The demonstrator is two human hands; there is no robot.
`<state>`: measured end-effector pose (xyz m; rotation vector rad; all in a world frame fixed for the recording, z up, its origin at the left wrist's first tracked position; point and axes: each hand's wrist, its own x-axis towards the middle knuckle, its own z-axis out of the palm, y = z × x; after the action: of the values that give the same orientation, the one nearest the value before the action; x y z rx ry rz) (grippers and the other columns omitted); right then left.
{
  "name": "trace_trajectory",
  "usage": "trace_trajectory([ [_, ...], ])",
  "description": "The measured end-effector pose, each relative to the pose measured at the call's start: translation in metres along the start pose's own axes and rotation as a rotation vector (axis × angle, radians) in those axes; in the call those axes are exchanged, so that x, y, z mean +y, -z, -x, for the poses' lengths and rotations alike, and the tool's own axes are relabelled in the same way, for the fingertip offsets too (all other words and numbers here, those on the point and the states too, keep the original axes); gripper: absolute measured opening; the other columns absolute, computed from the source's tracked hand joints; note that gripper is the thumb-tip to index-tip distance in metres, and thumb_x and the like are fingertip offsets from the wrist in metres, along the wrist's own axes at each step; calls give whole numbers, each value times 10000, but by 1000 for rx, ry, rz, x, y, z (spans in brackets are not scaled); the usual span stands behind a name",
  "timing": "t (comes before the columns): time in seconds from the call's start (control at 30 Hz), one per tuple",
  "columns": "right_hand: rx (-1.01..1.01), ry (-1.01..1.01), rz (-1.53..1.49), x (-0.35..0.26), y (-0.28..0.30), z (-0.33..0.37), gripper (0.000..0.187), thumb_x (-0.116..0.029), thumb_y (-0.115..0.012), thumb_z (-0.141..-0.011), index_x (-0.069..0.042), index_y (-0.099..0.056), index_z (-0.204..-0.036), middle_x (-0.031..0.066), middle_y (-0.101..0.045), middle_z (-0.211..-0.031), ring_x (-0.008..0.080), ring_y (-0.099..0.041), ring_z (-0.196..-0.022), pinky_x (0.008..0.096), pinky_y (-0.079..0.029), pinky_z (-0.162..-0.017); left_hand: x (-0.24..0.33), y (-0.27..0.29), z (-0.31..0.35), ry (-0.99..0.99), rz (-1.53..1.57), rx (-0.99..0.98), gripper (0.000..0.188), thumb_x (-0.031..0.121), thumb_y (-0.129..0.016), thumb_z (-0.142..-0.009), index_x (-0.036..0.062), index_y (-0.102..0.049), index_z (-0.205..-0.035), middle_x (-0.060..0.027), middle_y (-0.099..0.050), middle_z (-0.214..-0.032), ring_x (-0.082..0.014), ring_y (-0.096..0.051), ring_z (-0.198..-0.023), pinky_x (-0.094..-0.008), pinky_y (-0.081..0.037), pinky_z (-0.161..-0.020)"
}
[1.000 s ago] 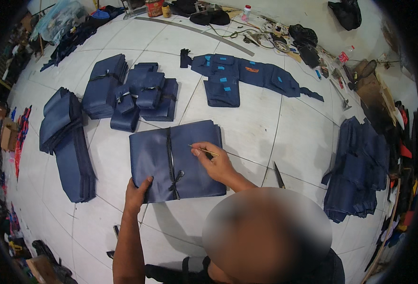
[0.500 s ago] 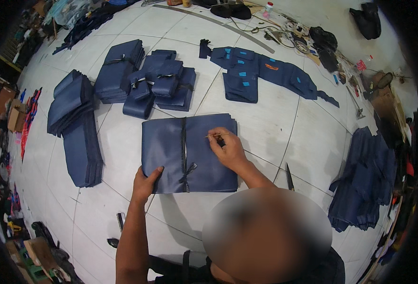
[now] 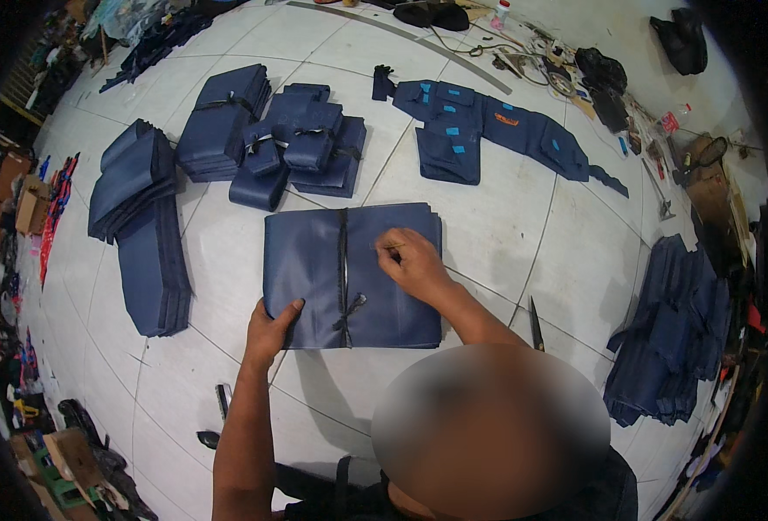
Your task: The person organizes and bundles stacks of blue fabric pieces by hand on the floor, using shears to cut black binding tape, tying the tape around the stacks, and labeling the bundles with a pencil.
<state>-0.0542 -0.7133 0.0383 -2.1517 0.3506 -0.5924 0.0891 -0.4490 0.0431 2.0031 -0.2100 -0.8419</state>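
Note:
A thick stack of navy fabric sheets [image 3: 304,260] lies on the tiled floor in front of me. A black strip [image 3: 343,260] runs across its middle and is knotted near the close edge. My left hand [image 3: 271,330] grips the stack's lower left corner, thumb on top, the other fingers mostly hidden at the side. Over the stack's right half, my right hand [image 3: 414,265] pinches a thin tan stick [image 3: 392,247], its tip close to or on the top sheet; whether it touches I cannot tell.
Tied navy bundles [image 3: 219,130] and a long folded pile [image 3: 154,269] lie at left. A flat navy pocketed piece with blue tabs [image 3: 497,126] is spread at the far right. Scissors-like black blades [image 3: 536,323] lie right of my arm, more navy pieces [image 3: 669,334] beyond. A metal strip [image 3: 401,39] lies far back.
My right hand has shifted slightly left over the stack, its fingers curling more around the stick. My left hand keeps its hold at the corner. The whole view has shifted a little.

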Motion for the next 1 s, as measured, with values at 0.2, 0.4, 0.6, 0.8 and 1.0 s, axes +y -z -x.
trace_trajectory([
  [0.2, 36, 38, 79, 8, 6, 1, 83, -64, -640, -828, -25, -588, -879, 112, -616, -827, 287, -609, -777, 377, -488, -702, 4, -1, 2, -5, 26, -3, 706, 376, -765, -802, -115, -515, -1244, -220, -643, -1131, -255, -641, -1000, -333, -491, -907],
  [0.4, 49, 26, -16, 9, -7, -10, 115, -95, -628, -823, -30, -557, -886, 143, -601, -840, 338, -589, -819, 412, -477, -759, -3, -2, -2, 8, 31, 8, 714, 393, -763, -799, -121, -521, -1231, -220, -644, -1126, -259, -642, -997, -337, -490, -911],
  [0.6, 42, -199, -158, -2, 13, 19, 142, -89, -658, -820, -33, -558, -905, 125, -623, -835, 247, -626, -749, 361, -505, -685, -2, 2, 2, -19, -67, 36, 721, 404, -758, -800, -117, -523, -1238, -230, -645, -1132, -274, -647, -1007, -336, -491, -910],
  [0.8, -6, -14, -95, -15, 4, 61, 123, -80, -652, -823, -25, -576, -902, 122, -618, -830, 277, -611, -746, 380, -496, -690, 1, 2, -1, 8, -57, -5, 729, 405, -742, -825, -121, -497, -1266, -221, -634, -1148, -263, -630, -1016, -341, -481, -923],
  [1.0, 32, 2, -61, -13, 4, 65, 108, -57, -646, -813, -6, -579, -882, 148, -599, -848, 319, -589, -777, 401, -482, -718, 5, 0, 2, 20, -24, -7, 754, 410, -750, -817, -122, -484, -1281, -229, -629, -1157, -264, -630, -1027, -340, -483, -922],
])
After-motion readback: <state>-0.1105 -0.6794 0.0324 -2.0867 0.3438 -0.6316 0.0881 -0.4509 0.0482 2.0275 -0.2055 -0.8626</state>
